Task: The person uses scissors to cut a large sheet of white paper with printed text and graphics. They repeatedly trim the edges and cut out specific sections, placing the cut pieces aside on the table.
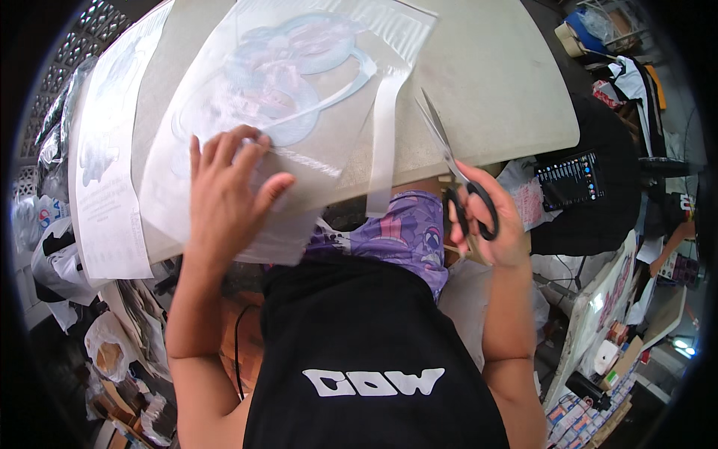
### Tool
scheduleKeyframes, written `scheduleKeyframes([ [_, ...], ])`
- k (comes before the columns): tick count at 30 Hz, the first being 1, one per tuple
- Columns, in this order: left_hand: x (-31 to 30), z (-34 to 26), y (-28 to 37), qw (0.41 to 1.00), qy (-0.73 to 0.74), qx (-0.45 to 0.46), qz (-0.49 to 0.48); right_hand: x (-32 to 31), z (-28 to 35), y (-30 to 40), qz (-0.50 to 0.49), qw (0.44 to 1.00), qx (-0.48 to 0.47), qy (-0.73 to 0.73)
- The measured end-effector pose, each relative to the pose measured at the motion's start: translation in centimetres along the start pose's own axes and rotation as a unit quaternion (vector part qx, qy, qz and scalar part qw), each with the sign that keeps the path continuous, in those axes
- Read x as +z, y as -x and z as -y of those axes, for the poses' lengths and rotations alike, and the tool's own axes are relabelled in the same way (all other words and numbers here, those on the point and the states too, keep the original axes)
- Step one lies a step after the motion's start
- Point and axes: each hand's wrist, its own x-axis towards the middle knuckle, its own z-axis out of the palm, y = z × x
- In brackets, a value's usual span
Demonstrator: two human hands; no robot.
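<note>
A translucent plastic sheet with a pale blue and pink printed design lies over the near part of a light tabletop, its lower corner hanging past the edge. My left hand rests on it, fingers spread, near the design's lower part. A narrow strip at the sheet's right side hangs over the table edge. In my right hand is a pair of scissors with black handles, held right of the strip. The blades point up and away, slightly parted, touching neither strip nor sheet.
Another long printed sheet lies at the table's left end and droops over its edge. At right, a phone or tablet with a lit screen rests on a black surface. Plastic bags stand low on the left. Part of another person's arm shows far right.
</note>
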Motion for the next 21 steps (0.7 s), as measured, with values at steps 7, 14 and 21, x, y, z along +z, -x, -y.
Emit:
scheduleKeyframes([
  [7,0.4,-5.9,-2.4,0.985,0.145,0.082,-0.052,-4.8,-0.6,0.4,0.107,0.993,0.036,-0.034],
  [14,3.7,-7.4,-1.8,0.987,0.096,0.131,-0.010,-4.5,4.3,-3.8,0.118,0.981,0.113,0.101],
  [21,3.7,-7.2,-1.5,0.985,0.102,0.136,-0.010,-3.8,6.2,-5.4,0.132,0.965,0.113,0.196],
])
